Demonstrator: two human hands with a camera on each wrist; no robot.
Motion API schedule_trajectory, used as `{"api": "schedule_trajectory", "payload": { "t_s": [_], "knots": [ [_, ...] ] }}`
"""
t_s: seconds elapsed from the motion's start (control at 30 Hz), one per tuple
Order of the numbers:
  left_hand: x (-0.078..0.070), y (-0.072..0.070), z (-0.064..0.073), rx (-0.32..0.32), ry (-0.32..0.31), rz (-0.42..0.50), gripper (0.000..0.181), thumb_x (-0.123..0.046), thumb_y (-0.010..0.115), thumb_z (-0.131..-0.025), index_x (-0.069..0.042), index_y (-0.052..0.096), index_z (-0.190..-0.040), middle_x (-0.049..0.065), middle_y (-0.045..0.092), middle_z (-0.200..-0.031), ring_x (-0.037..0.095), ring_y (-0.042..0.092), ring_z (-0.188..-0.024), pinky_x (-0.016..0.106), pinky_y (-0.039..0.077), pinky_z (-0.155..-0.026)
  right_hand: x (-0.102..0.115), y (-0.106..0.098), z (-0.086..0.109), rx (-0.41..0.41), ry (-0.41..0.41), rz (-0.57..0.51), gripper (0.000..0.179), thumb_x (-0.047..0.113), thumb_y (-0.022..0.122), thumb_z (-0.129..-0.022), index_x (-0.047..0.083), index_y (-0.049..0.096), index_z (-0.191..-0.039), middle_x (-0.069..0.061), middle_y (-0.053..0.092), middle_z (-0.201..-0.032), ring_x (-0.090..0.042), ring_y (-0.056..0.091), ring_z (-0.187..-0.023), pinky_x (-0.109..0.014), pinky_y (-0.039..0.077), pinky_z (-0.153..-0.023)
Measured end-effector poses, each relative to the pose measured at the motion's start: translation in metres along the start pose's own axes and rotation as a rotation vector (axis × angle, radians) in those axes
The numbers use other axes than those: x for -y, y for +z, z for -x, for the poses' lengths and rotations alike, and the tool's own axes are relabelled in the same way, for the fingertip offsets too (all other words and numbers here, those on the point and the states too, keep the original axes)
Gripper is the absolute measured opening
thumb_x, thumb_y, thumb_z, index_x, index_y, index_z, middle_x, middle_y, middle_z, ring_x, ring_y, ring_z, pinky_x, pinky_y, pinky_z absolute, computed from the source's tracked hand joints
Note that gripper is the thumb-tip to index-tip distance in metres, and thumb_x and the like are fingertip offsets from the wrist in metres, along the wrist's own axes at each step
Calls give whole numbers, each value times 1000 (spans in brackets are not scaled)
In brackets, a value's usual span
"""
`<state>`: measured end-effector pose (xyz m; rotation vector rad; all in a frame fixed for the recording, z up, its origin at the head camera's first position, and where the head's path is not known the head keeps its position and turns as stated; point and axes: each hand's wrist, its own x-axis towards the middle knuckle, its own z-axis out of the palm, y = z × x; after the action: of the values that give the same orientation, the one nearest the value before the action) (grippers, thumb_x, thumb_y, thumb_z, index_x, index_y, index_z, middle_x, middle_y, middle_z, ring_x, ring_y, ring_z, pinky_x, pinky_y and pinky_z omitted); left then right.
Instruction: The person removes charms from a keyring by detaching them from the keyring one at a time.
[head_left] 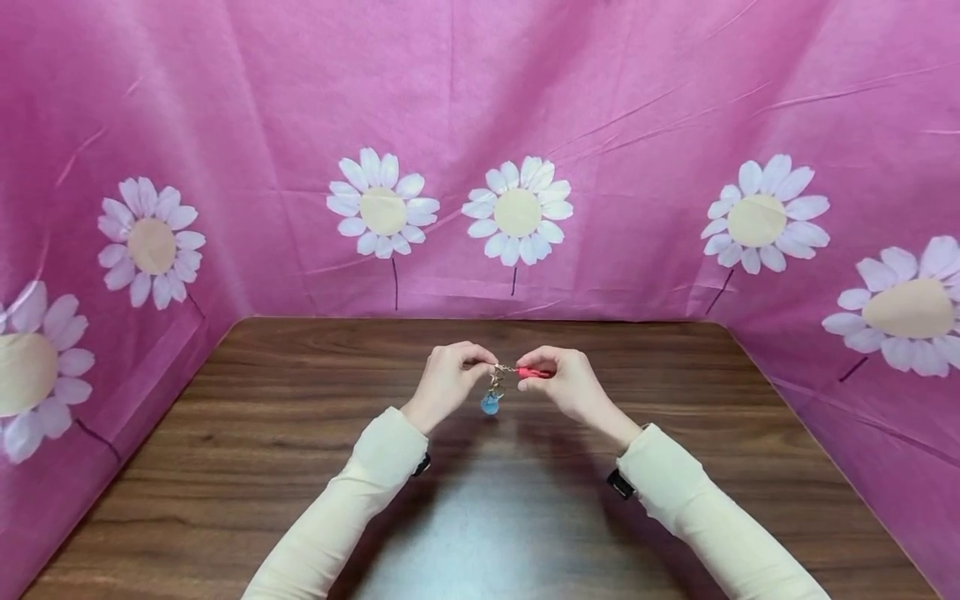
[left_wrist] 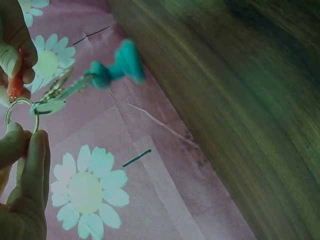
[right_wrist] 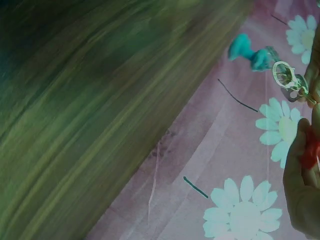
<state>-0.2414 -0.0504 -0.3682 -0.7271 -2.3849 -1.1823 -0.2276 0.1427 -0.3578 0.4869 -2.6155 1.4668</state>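
Above the table, my left hand (head_left: 448,379) pinches a metal key ring (left_wrist: 37,121) between thumb and fingertips. Opposite it, my right hand (head_left: 573,382) grips a small red piece (head_left: 529,372), joined to the ring by a short chain (head_left: 507,368). Fingers cover part of this red piece, so its full shape is hidden. From the ring hangs a blue-teal charm (head_left: 490,404) with a narrow middle and wider ends, blurred in the left wrist view. Shiny metal pieces (left_wrist: 62,95) connect that charm to the ring; their exact kind is unclear.
Beneath both hands lies a dark brown wood-grain table (head_left: 300,450). A pink cloth (head_left: 247,125) printed with white daisies rises behind it and along both sides. Both forearms wear pale sleeves (head_left: 386,458), with a black band (head_left: 620,483) at the right wrist.
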Motion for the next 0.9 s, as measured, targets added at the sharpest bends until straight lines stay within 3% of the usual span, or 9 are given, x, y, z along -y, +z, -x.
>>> {"api": "schedule_trajectory", "payload": {
  "t_s": [0.17, 0.43, 0.67, 0.9],
  "knots": [
    [1, -2, 3, -9, -39, 38, 4, -6, 71, -77, -9, 71, -80, 2, 70, -80, 12, 65, -74, 24, 53, -66, 0, 3, 1, -42, -92, 65, 26, 2, 77, -68, 3, 69, -92, -8, 69, -86, -12, 64, -74, -19, 52, -63],
    [1, -3, 1, -42, -33, 74, 4, -5, 69, -79, -8, 71, -81, 3, 70, -80, 12, 65, -75, 24, 53, -67, -1, 2, -1, -103, -122, 11, 22, 4, 75, -70, 1, 70, -92, -11, 71, -83, -16, 67, -73, -19, 52, -59],
    [1, -1, 3, -102, -88, 165, 4, -3, 70, -77, -5, 72, -80, 7, 71, -79, 15, 66, -75, 22, 53, -67, 1, 1, 0, -149, -169, 11, 21, 6, 76, -69, 4, 73, -89, -10, 72, -82, -12, 66, -70, -17, 48, -55],
    [0, -1, 2, -107, -137, 201, 4, -3, 69, -77, -4, 71, -81, 7, 71, -78, 14, 66, -73, 24, 53, -67, 0, 1, 1, -160, -188, 25, 20, 6, 77, -69, 6, 73, -89, -7, 72, -82, -7, 66, -71, -18, 50, -55]
  ]
}}
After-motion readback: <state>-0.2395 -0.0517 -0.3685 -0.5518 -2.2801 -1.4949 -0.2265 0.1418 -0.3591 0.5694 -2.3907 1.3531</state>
